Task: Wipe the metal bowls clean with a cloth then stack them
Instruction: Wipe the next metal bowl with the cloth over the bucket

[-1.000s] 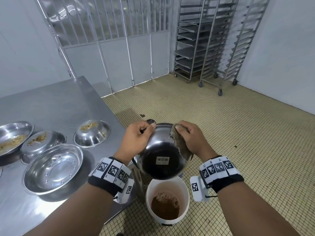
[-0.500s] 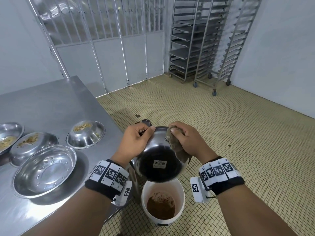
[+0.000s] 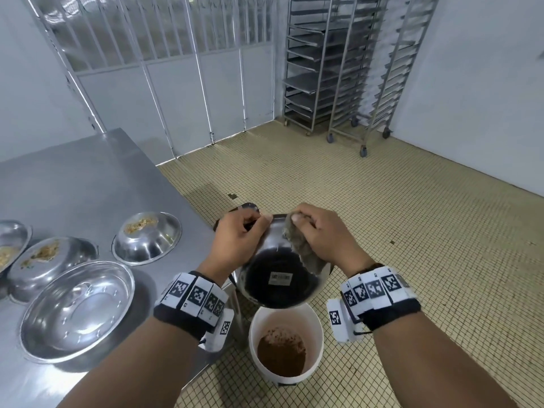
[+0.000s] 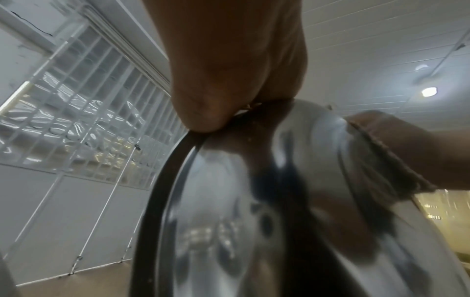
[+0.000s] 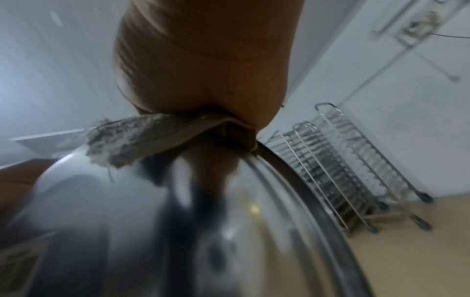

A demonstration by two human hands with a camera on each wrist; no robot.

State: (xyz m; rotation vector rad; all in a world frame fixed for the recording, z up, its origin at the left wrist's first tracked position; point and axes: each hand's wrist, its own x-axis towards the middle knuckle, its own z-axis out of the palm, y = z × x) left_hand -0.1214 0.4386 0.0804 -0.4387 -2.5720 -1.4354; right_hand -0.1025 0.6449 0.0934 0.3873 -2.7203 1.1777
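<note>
Wiping step: my left hand grips the bowl rim over the bucket, right hand pinches the cloth; 4 bowls wait on the counter.

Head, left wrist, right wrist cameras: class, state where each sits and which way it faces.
Head: on the head, looking down at both hands, the bowl and bucket.
Left wrist: beneath the left hand, facing the gate.
Right wrist: beneath the right hand, facing the racks.
Shared: bowl and cloth.
</note>
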